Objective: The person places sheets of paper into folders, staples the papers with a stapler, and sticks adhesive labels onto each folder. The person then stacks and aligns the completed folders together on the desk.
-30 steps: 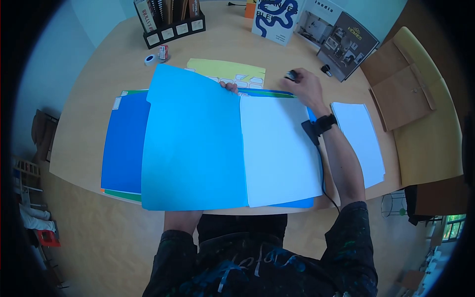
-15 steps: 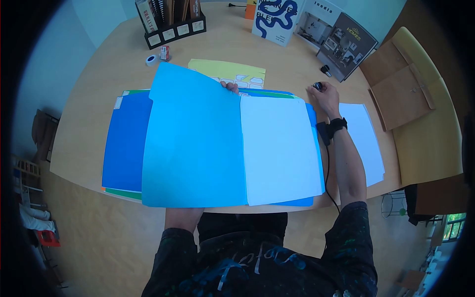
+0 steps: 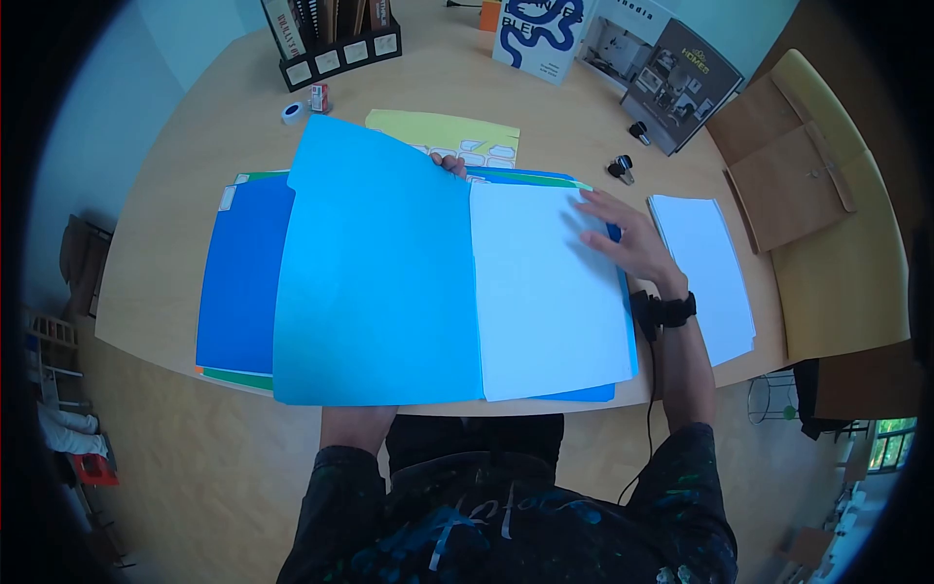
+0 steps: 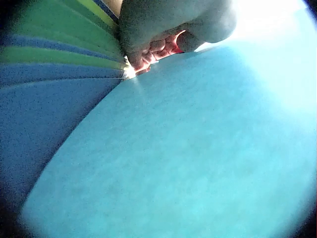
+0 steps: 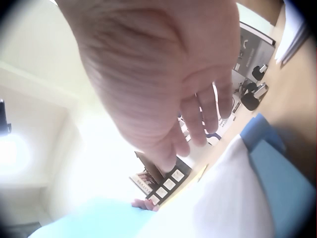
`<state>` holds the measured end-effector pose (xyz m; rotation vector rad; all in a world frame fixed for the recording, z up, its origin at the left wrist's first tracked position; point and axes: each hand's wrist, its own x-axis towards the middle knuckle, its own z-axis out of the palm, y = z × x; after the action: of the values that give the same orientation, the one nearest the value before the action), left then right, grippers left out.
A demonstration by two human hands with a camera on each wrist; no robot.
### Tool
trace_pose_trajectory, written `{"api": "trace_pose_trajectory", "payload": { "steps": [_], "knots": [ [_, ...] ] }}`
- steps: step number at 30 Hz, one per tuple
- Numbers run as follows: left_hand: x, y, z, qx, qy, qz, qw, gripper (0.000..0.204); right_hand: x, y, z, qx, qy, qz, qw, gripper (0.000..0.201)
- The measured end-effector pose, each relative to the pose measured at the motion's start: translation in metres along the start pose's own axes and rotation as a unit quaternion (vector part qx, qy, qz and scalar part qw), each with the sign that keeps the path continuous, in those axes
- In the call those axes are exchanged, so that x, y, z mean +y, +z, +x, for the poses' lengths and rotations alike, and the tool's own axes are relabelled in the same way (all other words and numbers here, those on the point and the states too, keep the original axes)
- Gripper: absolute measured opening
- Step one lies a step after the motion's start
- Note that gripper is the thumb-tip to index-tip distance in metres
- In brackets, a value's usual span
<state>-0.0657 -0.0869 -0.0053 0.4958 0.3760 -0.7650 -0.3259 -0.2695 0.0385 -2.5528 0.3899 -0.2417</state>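
while the light-blue card folder lies spread in the middle of the table, its left cover tilted up, the person's left hand grips that cover at its top edge, fingers curled there and mostly hidden behind the card. the right hand is loose, fingers apart and nearly straight, holding nothing; it is over the upper right corner of the white paper on the folder's right half, though whether a fingertip touches the sheet i cannot tell.

seen from the folder's centre, a dark-blue folder with a white label lies at 9 o'clock, partly under the raised cover, green edges showing around it. at 12 o'clock, just beyond the cover, is a yellow-green sheet with white labels. at 2 o'clock rests a small black clip with silvery metal, and just past it a 2nd black clip. a stack of white sheets lies at 3 o'clock, near the right forearm. towards 11 o'clock stand a white tape roll and, farther out, a black holder with books, 4 white labels along its front.
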Motion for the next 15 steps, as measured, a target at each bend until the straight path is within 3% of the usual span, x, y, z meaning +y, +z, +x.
{"api": "trace_pose_trajectory", "payload": {
  "steps": [2, 4, 8, 15],
  "knots": [
    [0.001, 0.000, -0.003, 0.018, 0.005, 0.005, 1.000, 0.030, 0.003, 0.009, -0.005, -0.027, -0.043, -0.041, 0.998, 0.056],
    [0.002, -0.003, -0.003, -0.029, 0.031, 0.068, 0.997, 0.029, 0.003, 0.014, -0.008, -0.070, -0.028, -0.047, 0.996, 0.063],
    [0.006, -0.008, -0.004, -0.124, 0.082, 0.194, 0.970, 0.030, 0.005, 0.016, -0.011, -0.072, -0.031, -0.044, 0.996, 0.065],
    [0.000, -0.018, -0.005, -0.288, 0.145, 0.402, 0.857, 0.034, 0.009, 0.019, -0.013, -0.064, -0.029, -0.027, 0.997, 0.066]
  ]
}}
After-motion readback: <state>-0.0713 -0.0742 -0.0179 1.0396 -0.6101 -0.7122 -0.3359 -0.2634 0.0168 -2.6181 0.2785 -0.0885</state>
